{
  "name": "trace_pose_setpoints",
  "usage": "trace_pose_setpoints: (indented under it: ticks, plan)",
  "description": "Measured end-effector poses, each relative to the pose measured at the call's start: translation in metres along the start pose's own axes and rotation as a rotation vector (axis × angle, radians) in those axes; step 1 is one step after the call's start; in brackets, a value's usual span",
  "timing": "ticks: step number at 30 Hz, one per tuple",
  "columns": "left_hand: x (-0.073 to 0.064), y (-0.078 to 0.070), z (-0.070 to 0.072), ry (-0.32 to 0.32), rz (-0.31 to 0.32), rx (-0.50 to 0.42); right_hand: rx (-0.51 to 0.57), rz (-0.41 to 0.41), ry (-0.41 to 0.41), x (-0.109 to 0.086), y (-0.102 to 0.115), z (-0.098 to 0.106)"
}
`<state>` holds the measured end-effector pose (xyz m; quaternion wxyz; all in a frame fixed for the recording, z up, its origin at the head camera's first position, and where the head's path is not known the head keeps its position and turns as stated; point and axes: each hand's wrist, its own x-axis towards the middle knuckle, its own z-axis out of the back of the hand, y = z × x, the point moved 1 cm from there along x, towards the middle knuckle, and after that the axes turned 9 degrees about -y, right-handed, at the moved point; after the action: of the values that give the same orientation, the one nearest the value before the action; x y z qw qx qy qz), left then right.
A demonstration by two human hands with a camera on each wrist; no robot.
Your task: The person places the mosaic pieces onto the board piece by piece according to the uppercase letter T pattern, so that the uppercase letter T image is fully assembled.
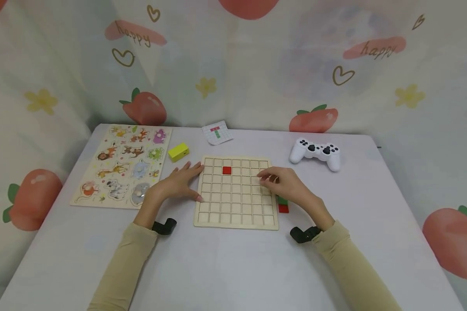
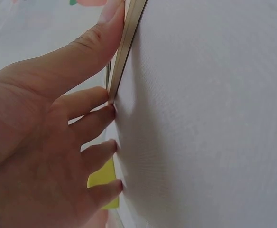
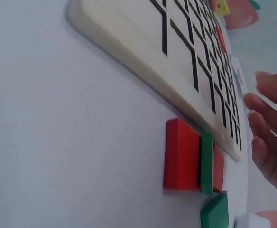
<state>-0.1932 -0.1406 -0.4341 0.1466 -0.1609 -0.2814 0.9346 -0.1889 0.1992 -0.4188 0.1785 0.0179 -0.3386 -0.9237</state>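
Observation:
A wooden grid board (image 1: 236, 227) lies flat on the table, with one red square tile (image 1: 227, 170) in a cell of its upper part. Spread fingers of my left hand (image 1: 179, 181) touch the board's left edge; the left wrist view shows the thumb and fingertips along that edge. Above the board's right side hovers my right hand (image 1: 282, 183), its fingers loosely bent. No tile shows between the fingers in the right wrist view. Beside the board's right edge, partly under that hand, lie red tiles (image 3: 181, 154) and green tiles (image 3: 207, 164).
An animal peg puzzle (image 1: 130, 151) lies at the left, with a yellow block (image 1: 178, 152) by its right side. Behind the board is a paper card (image 1: 217, 132) with a red and green pattern on a grid. A white game controller (image 1: 315, 152) rests at the back right.

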Motion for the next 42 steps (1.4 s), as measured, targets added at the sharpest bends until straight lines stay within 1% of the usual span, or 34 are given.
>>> trace_pose_setpoints:
  ticks: [8,14,17,22,28,32,37,42]
  plan:
    - [0.001,-0.001,-0.001,-0.003,-0.001,-0.003,-0.043,-0.023,-0.033,-0.017,-0.017,0.012]
    - [-0.002,0.004,-0.008,0.014,0.005,-0.012,-0.055,-0.076,-0.031,-0.028,-0.031,0.013]
    - [-0.004,0.004,-0.010,0.009,-0.004,-0.016,-0.059,-0.099,-0.021,-0.032,-0.036,0.015]
    - [-0.004,0.002,-0.007,-0.005,-0.005,-0.015,-0.068,-0.098,0.001,-0.034,-0.041,0.019]
    - [-0.005,0.002,-0.005,-0.001,-0.008,-0.033,-0.097,-0.059,0.017,-0.034,-0.044,0.022]
    - [-0.004,0.002,-0.002,-0.006,-0.012,-0.029,-0.110,-0.038,0.025,-0.031,-0.043,0.022]
    - [-0.003,0.000,-0.001,-0.006,-0.009,-0.026,-0.110,-0.055,0.035,-0.028,-0.043,0.020]
    - [-0.003,0.001,-0.001,-0.007,-0.025,-0.028,-0.100,-0.079,0.048,-0.027,-0.044,0.019]
